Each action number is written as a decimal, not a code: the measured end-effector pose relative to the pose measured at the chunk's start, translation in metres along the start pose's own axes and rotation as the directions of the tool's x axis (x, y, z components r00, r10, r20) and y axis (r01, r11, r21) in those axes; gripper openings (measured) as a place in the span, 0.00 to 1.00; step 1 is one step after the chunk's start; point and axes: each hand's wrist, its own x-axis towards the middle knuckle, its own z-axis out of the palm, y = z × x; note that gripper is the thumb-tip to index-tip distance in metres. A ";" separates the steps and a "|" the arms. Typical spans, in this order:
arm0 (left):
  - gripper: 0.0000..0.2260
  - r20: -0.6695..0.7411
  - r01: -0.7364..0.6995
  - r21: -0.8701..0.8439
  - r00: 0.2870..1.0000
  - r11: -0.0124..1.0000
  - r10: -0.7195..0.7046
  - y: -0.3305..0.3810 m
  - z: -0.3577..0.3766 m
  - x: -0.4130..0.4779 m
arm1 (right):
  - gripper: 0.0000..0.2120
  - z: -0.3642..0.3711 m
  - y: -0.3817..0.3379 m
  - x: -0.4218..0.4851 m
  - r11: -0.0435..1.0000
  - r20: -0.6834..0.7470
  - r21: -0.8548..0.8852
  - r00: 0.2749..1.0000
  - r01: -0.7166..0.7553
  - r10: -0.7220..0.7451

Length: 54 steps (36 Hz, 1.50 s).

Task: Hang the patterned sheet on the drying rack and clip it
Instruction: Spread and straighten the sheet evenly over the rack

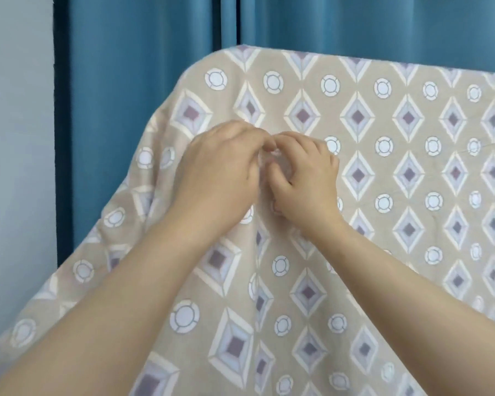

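Note:
The patterned sheet (383, 172), beige with white circles and purple-centred diamonds, hangs draped over the drying rack, which it hides completely. Its top edge runs along the upper part of the view and its left corner falls down toward me. My left hand (220, 172) and my right hand (306, 178) meet in front of the sheet's upper left area, fingertips together. Between them sits a small pale, see-through object (275, 158), possibly a clip, pinched by both hands against a fold of the sheet. It is blurred and mostly covered by fingers.
Blue curtains (143, 67) hang right behind the sheet. A pale wall (15, 138) stands at the left, with a dark frame (62, 138) between wall and curtain.

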 end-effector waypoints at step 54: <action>0.10 0.873 0.642 -0.481 0.410 0.597 0.264 0.398 0.246 -0.224 | 0.15 -0.423 0.160 -0.317 -0.008 -0.152 -0.703 0.138 -0.712 0.979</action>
